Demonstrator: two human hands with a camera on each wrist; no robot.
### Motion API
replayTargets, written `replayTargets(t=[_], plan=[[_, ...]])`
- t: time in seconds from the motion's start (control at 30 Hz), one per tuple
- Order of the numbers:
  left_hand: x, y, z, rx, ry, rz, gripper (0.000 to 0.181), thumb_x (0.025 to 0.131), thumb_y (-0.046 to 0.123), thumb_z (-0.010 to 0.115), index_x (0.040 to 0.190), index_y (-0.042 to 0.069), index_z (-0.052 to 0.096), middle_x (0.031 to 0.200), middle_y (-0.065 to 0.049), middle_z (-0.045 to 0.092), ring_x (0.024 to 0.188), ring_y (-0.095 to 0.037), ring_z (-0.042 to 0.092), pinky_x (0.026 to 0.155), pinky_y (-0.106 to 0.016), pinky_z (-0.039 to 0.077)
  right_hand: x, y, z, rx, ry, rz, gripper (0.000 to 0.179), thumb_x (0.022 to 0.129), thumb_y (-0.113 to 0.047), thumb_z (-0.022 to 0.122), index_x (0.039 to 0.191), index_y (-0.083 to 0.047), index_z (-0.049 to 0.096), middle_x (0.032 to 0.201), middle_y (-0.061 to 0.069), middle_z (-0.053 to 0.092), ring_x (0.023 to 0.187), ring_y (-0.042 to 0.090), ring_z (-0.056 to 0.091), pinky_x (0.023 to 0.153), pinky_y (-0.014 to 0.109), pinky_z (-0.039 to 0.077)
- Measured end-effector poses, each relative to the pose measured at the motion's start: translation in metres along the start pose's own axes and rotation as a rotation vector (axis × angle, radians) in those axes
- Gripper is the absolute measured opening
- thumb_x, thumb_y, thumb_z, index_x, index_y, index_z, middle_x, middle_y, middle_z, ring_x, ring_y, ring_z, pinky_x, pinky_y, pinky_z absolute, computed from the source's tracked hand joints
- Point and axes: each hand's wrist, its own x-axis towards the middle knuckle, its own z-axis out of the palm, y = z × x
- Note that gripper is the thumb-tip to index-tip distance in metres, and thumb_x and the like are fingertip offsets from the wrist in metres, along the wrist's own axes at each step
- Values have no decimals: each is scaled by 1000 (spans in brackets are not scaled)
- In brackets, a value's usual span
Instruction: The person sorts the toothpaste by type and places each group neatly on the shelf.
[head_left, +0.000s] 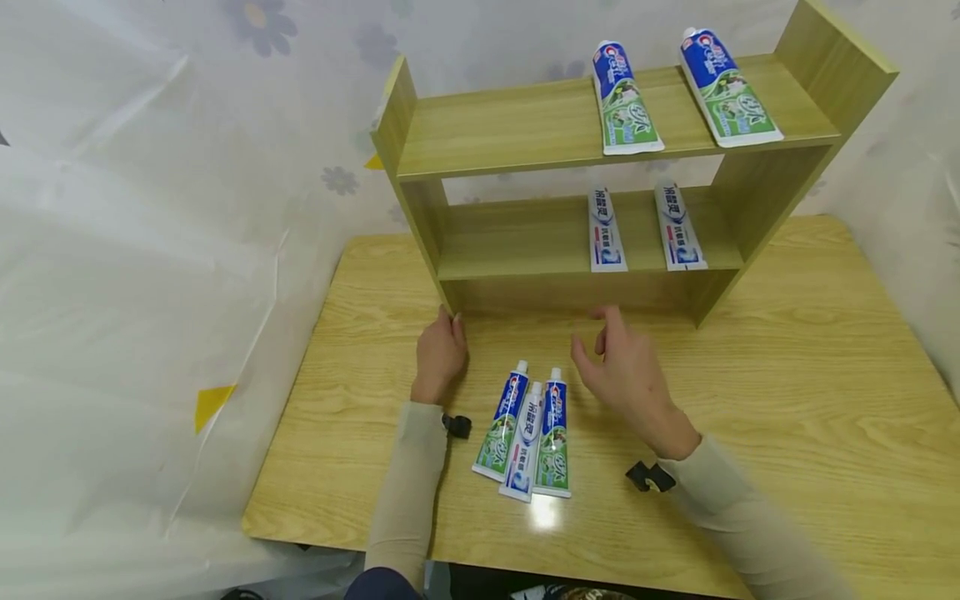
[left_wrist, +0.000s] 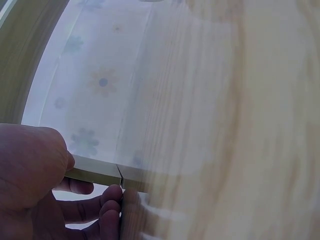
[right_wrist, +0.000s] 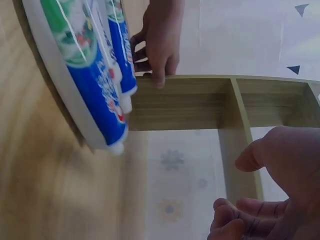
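Note:
A wooden two-tier shelf (head_left: 517, 242) stands at the back of the table. My left hand (head_left: 440, 354) grips the bottom of its left side panel; the left wrist view shows the thumb and fingers on opposite sides of the board edge. My right hand (head_left: 626, 371) hovers in front of the lower tier, fingers loosely bent, holding nothing. Between the hands, three toothpaste tubes lie caps toward the shelf: a blue-green tube (head_left: 501, 425), a white tube (head_left: 523, 446) overlapping it, and another blue-green tube (head_left: 554, 437).
Two blue-green tubes (head_left: 626, 100) lie on the top tier's right half. Two white tubes (head_left: 606, 233) lie on the middle tier beneath them. A plastic-covered wall (head_left: 187, 208) borders the wooden table (head_left: 810, 400) at left. The table's front edge is near my forearms.

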Motion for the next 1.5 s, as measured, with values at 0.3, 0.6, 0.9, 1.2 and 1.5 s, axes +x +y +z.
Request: replayTargets(t=[0.3,0.6,0.9,1.2,1.5], plan=[[0,1,-1,2,-8,-9,39,120,33,37,112,2,59,75,-15,64,65,-39,67,59,-54,52,-17,2,19,46,-89,93,45,104,-21,73,140,-1,56,79,8,59,56,16,47,48,26,38],[2,2,-2,0,-26,-27,37,120,33,38,112,2,58,77,-18,65,69,-43,70,61,-57,54,-31,1,36,9,-228,167,59,103,-31,75,147,-1,52,77,4,58,58,16,50,51,29,39],[2,0,0,-7,-13,-22,38,120,33,38,112,3,59,75,-16,65,66,-40,69,59,-55,54,-45,-1,49,-1,-339,171,63,103,-33,75,148,2,49,79,5,66,60,14,57,50,29,41],[1,-2,2,-4,-8,-29,39,120,36,37,113,4,58,79,-19,68,72,-45,72,63,-59,56,-50,1,58,43,-411,248,68,104,-33,73,153,3,42,74,6,68,53,14,62,46,29,45],[1,-4,5,-5,4,-29,37,119,36,39,112,5,57,80,-22,69,75,-48,73,66,-62,56,-50,2,60,16,-406,273,74,99,-36,78,154,1,43,75,6,67,54,15,60,46,29,43]])
